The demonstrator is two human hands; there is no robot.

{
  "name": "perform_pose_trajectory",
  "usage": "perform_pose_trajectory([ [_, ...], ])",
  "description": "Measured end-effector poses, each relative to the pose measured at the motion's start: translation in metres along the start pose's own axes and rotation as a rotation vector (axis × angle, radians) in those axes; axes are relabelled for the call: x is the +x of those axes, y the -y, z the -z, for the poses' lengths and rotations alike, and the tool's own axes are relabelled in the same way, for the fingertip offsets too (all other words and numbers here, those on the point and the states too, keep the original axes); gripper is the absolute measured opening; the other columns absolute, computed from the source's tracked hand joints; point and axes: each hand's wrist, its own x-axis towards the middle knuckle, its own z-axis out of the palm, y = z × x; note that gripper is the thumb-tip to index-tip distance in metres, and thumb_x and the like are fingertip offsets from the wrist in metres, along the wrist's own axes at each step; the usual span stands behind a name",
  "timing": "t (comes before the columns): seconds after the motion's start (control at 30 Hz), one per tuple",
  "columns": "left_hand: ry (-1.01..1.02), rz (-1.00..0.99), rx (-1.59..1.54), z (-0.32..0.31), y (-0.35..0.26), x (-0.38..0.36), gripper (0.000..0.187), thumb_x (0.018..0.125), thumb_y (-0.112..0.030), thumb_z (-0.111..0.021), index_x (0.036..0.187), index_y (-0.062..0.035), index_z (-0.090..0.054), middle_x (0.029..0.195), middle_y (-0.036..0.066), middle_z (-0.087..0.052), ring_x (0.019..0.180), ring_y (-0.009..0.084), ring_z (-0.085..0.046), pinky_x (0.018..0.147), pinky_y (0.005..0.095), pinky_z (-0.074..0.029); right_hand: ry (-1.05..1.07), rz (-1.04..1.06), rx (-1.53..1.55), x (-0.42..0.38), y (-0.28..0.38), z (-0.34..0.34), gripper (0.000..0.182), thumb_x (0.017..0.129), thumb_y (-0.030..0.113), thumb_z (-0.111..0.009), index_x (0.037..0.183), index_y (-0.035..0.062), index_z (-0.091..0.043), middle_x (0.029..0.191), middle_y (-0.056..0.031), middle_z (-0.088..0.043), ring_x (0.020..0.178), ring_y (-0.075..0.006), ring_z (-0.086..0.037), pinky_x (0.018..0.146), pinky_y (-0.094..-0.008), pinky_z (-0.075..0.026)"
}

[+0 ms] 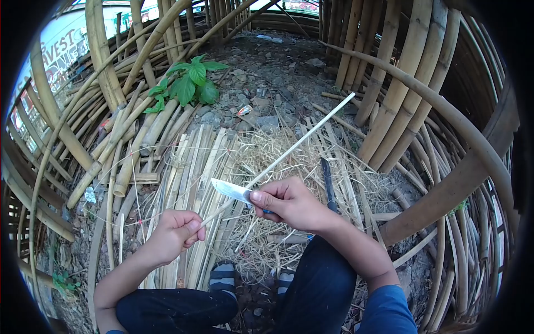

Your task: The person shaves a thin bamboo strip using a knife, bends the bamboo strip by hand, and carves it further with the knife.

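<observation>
A long, thin bamboo strip (303, 140) runs slantwise up and to the right in front of me. Its lower end is pinched between the thumb and fingers of my left hand (177, 236). My right hand (290, 204) is closed round the handle of a knife (231, 190), and most of that handle is hidden by the fingers. The knife's bright blade points left and lies across the strip, close to my right thumb. Below both hands, pale shavings (261, 167) cover split bamboo slats (192, 167) on the ground.
A dark, long blade-like tool (328, 181) lies on the shavings right of my hand. Bamboo poles (414, 83) stand at the right, and more are heaped at the left. A leafy green plant (192, 83) grows behind the slats. Stony ground (267, 72) stretches away beyond.
</observation>
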Motion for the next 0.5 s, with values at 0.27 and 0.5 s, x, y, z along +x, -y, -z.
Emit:
perform_pose_trajectory([
  [0.27,-0.037,-0.139,0.192,-0.006,-0.007,-0.004,0.027,0.098,-0.007,-0.045,0.078,0.0022,-0.061,0.056,-0.002,-0.042,0.049,0.0055,-0.034,0.047,0.0222,-0.029,-0.084,-0.047,0.046,-0.005,-0.002,0.012,0.04,0.097,0.032,-0.058,0.072,0.0016,-0.065,0.052,0.0031,-0.049,0.046,-0.0037,-0.038,0.044,-0.0227,-0.029],
  [0.5,-0.094,-0.07,0.127,0.01,0.005,-0.008,0.029,0.097,-0.005,-0.045,0.075,0.0021,-0.061,0.055,-0.002,-0.043,0.049,0.0052,-0.035,0.047,0.0223,-0.03,-0.275,-0.056,0.179,-0.009,-0.004,0.04,0.038,0.098,0.032,-0.056,0.074,0.0032,-0.063,0.054,0.0023,-0.048,0.045,-0.004,-0.037,0.041,-0.0197,-0.026],
])
